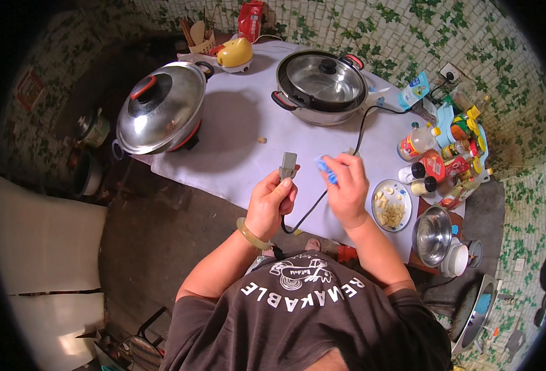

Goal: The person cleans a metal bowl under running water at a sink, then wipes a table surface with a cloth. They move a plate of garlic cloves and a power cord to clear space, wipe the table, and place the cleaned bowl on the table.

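Note:
My left hand (269, 204), with a bangle at its wrist, grips a grey plug-like connector (289, 161) that points away from me. A black power cord (311, 211) hangs in a loop below this hand and passes behind my right hand (350, 192). Between the fingers of that hand is a crumpled blue cloth or wipe (329, 172), held a little to the right of the connector. Both hands are above the near part of the white-covered table (226, 174). A grey piece, partly hidden behind my right hand, lies along the cord.
An electric wok with a domed lid (164, 111) stands at left. Behind are a yellow egg cooker (235, 54) and a lidded pan (324, 86). Right: a plate of peeled garlic cloves (392, 204), condiment bottles (419, 139), a steel bowl (432, 236), a wall socket (450, 72).

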A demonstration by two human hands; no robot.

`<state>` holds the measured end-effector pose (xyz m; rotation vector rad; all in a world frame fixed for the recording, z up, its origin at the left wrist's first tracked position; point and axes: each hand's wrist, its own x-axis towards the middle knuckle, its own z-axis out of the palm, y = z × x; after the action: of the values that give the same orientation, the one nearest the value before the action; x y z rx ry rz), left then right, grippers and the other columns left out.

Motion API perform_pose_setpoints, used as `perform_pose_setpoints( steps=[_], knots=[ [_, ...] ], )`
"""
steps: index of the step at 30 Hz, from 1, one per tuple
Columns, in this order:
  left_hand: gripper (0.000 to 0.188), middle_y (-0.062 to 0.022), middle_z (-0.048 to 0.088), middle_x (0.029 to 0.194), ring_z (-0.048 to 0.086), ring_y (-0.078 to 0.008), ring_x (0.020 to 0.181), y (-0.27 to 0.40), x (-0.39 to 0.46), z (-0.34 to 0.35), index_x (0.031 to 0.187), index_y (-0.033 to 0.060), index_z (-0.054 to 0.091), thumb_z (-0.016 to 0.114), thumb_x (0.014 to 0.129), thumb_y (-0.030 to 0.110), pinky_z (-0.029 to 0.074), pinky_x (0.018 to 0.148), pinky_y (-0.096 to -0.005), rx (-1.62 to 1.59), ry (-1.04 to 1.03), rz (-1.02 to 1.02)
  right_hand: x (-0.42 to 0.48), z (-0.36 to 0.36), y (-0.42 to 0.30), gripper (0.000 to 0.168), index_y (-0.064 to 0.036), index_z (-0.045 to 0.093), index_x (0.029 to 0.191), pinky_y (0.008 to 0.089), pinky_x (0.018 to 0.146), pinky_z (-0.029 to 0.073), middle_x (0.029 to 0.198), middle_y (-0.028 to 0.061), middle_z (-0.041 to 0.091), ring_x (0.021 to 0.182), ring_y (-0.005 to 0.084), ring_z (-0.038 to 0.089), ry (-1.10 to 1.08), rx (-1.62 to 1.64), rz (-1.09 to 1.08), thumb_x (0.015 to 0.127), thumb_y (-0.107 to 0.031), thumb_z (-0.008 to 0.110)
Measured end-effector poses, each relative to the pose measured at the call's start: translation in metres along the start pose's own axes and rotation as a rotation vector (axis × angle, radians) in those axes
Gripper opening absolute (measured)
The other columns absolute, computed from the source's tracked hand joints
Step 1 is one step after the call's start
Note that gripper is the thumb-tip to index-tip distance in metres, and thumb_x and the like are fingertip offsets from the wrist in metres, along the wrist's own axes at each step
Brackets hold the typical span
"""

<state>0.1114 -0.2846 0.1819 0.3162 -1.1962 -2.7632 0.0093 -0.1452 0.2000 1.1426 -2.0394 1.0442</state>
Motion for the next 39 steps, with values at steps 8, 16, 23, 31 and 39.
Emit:
perform_pose_setpoints(
  steps=[8,16,23,31,39],
  knots=[
    [0.015,0.0015,0.048,0.069,0.032,-0.0037,0.049,-0.012,-0.001,0.005,0.103,0.0046,0.053,0.052,0.095,0.018,0.023,0.043,-0.0191,0.043,-0.013,-0.044,0.007,0.017,-0.011,0.034,-0.003,0.064,0.095,0.0347,0.057,0.049,0.088,0.0075,0.053,0.075,0.0243,0.055,-0.066,0.129,-0.115,0.061,0.001,0.068],
    [0.032,0.0022,0.045,0.066,0.03,-0.0046,0.049,-0.006,0.0,0.0,0.122,0.0034,0.051,0.053,0.095,0.02,0.022,0.043,-0.0198,-0.036,-0.017,-0.066,0.016,0.009,0.009,0.031,-0.006,0.065,0.095,0.0351,0.057,0.049,0.089,0.0086,0.055,0.072,0.0256,0.058,0.116,0.078,0.02,0.067,0.001,0.074],
    [0.015,0.0024,0.046,0.069,0.03,-0.0039,0.049,-0.008,-0.004,0.004,0.099,0.0065,0.052,0.053,0.094,0.02,0.023,0.043,-0.0189,0.01,-0.037,-0.109,-0.001,0.016,-0.011,0.03,-0.003,0.063,0.095,0.0356,0.059,0.05,0.087,0.0073,0.054,0.075,0.0248,0.056,-0.074,0.15,-0.079,0.065,0.001,0.068],
    [0.037,-0.0013,0.051,0.077,0.041,-0.0088,0.061,-0.011,-0.006,0.003,0.126,0.0026,0.048,0.051,0.095,0.023,0.034,0.056,-0.0223,0.058,-0.07,-0.043,0.021,0.008,0.023,0.024,-0.004,0.064,0.094,0.0346,0.061,0.05,0.089,0.0102,0.056,0.073,0.0261,0.059,0.134,0.063,0.074,0.072,0.001,0.07],
    [0.028,-0.0055,0.058,0.09,0.055,-0.0145,0.081,-0.006,0.003,0.003,0.113,-0.0012,0.055,0.056,0.092,0.018,0.046,0.077,-0.0298,-0.074,-0.104,0.047,0.007,-0.017,-0.011,0.027,-0.003,0.064,0.097,0.0331,0.06,0.048,0.09,0.0107,0.054,0.074,0.0253,0.058,0.032,0.198,0.164,0.072,0.002,0.072]
  ],
)
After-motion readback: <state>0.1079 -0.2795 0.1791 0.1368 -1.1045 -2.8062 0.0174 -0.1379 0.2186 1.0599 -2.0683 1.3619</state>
